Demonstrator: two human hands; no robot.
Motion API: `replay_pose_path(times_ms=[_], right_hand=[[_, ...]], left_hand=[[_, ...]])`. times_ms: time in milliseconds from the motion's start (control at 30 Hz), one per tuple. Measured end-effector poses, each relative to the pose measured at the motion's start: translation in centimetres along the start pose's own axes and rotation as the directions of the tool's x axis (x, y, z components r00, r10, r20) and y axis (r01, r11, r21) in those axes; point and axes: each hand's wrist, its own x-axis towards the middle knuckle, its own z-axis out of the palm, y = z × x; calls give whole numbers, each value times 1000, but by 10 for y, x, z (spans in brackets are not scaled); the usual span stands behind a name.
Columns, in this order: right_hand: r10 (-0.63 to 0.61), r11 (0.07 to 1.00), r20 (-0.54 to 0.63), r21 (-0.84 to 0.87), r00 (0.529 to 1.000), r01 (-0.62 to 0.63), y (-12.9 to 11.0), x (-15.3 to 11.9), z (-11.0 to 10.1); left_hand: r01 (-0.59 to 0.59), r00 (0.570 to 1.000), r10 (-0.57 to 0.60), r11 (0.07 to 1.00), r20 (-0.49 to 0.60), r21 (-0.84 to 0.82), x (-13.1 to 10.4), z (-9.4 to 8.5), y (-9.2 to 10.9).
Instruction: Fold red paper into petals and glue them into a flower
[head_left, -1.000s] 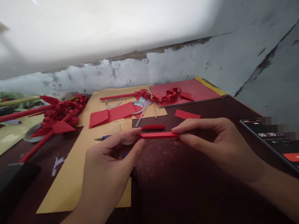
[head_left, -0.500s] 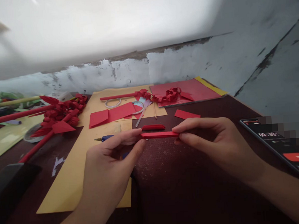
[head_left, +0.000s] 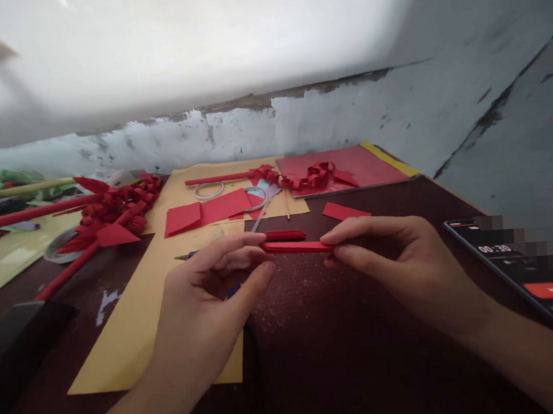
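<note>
A narrow folded red paper strip (head_left: 298, 247) is held level above the dark table. My right hand (head_left: 391, 250) pinches its right end between thumb and fingers. At the left end, my left hand (head_left: 211, 292) has its thumb apart from the fingers, and its index fingertip lies against the strip. Just behind lies a second folded red strip (head_left: 285, 235) with slanted ends. Beyond my right hand is a flat red paper piece (head_left: 346, 211). A blue pen (head_left: 190, 255), partly hidden by my left hand, shows its tip pointing left.
Red paper flowers on stems (head_left: 112, 211) lie at the left. Farther back are a folded red sheet (head_left: 211, 211), tape rolls (head_left: 208, 190) and a red folder (head_left: 377, 166) with curled red paper on it. Yellow paper (head_left: 125, 341) covers the left middle. A phone (head_left: 509, 268) is at the right.
My left thumb has come away from the strip and the left fingers have opened a little. The strip now tilts slightly down to the right, still in my right hand.
</note>
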Motion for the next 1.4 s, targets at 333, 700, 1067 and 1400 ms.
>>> replay_pose_path(times_ms=[333,700,1067,1400], right_hand=[[-10,1000,38,13,999,10,-3,-1,0],[1,999,57,51,998,-4,-5,0,1],[-13,999,45,-50,999,15,-5,0,2],[-93,982,33,-161,995,97,-4,-2,2]], left_hand=[[93,995,-91,994,37,-59,2,1,2],[93,995,-93,995,38,26,1,0,3],[40,998,-42,997,37,65,-3,3,3],[14,1000,-17,990,16,137,-6,2,3]])
